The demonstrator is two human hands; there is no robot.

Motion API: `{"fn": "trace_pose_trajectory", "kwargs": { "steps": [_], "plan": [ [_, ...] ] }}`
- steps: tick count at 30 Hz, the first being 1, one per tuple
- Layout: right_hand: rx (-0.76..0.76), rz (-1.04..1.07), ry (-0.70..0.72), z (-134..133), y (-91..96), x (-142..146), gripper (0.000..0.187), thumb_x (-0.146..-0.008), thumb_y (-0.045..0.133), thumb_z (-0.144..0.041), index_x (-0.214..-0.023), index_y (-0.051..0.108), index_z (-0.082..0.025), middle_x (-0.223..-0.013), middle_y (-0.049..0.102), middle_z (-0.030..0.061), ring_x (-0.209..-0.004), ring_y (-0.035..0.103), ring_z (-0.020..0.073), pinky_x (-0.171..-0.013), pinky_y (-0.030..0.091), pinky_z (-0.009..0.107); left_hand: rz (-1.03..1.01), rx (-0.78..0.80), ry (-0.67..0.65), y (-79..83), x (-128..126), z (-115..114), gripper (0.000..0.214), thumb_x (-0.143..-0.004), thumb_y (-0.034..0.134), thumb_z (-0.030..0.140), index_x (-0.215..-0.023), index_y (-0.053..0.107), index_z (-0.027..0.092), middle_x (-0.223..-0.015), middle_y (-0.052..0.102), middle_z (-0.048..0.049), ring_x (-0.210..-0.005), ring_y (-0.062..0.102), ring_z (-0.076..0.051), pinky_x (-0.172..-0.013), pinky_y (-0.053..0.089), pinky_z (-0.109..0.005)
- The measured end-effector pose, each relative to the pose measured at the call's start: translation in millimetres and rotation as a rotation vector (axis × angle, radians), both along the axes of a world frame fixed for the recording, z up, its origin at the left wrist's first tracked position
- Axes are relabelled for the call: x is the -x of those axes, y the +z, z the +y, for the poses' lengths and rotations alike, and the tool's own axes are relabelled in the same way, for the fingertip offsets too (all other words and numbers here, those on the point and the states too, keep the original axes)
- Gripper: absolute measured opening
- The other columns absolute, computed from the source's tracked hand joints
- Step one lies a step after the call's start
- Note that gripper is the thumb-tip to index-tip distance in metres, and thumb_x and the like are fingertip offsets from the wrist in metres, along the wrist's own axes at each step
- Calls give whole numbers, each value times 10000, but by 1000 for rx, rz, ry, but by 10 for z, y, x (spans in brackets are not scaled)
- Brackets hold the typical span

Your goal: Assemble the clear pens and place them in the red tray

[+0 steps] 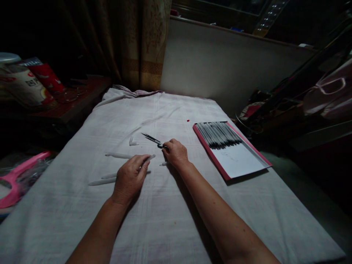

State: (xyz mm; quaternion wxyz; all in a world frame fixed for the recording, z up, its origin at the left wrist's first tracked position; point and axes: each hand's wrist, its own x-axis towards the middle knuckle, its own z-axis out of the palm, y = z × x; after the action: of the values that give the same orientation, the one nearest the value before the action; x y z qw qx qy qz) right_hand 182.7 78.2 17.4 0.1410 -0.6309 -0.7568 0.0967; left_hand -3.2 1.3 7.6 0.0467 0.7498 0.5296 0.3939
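My left hand is closed in a pinch round a slim translucent tube, its end sticking out past the fingertips. Under and beside that hand lie whitish pen-like barrels, one pen barrel further away and another pen barrel nearer me. My right hand has its fingers closed at the near end of slim dark pointed sticks, which point away to the left. Their exact kind is unclear. A short clear piece lies beside the right wrist. Small clear caps rest just beyond the left hand.
On the right, a shallow pink-edged box holds a row of translucent pens with dark ends. A tiny red piece lies on the white cloth. A jar stands on the left side table; a pink handle juts near the left edge.
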Motion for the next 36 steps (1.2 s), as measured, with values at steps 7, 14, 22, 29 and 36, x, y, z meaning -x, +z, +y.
{"fn": "trace_pose_trajectory", "kwargs": {
  "steps": [7, 14, 22, 29, 36],
  "plan": [
    [72, 889, -56, -411, -117, -133, 215, -853, 531, -272, -973, 691, -193, -854, 728, 38, -762, 660, 168, -716, 507, 289, 53, 9, -62, 9, -57, -34, 266, -980, 476, 333, -1104, 683, 221, -973, 747, -63, -883, 698, -214, -790, 542, -346],
    [226, 1236, -73, -749, -156, -106, 191, -756, 613, -318, -864, 712, -196, -770, 703, 20, -653, 624, 145, -581, 473, 248, 116, 18, -129, 10, -153, -95, 252, -983, 470, 320, -1117, 665, 233, -975, 738, -61, -861, 688, -222, -752, 518, -360],
    [-17, 987, 86, -790, -123, -125, 203, -856, 562, -238, -951, 740, -212, -902, 735, 56, -861, 676, 188, -796, 529, 321, 135, 50, -155, 8, -181, -121, 243, -983, 480, 310, -1123, 659, 221, -978, 731, -58, -857, 681, -219, -754, 510, -359],
    [-122, 752, 273, -775, -132, -263, 207, -932, 525, -216, -1007, 717, -213, -941, 745, 71, -880, 688, 176, -811, 525, 299, 141, 23, -172, -9, -225, -144, 230, -988, 482, 286, -1114, 658, 206, -954, 723, -56, -840, 672, -216, -741, 500, -354],
    [-214, 496, 292, -757, -173, -297, 355, -987, 440, -270, -681, 600, -189, -607, 596, 14, -561, 525, 121, -565, 390, 233, 145, 20, -195, -40, -286, -182, 177, -979, 509, 235, -1098, 635, 202, -958, 717, -47, -838, 662, -215, -742, 500, -357]
  ]
}}
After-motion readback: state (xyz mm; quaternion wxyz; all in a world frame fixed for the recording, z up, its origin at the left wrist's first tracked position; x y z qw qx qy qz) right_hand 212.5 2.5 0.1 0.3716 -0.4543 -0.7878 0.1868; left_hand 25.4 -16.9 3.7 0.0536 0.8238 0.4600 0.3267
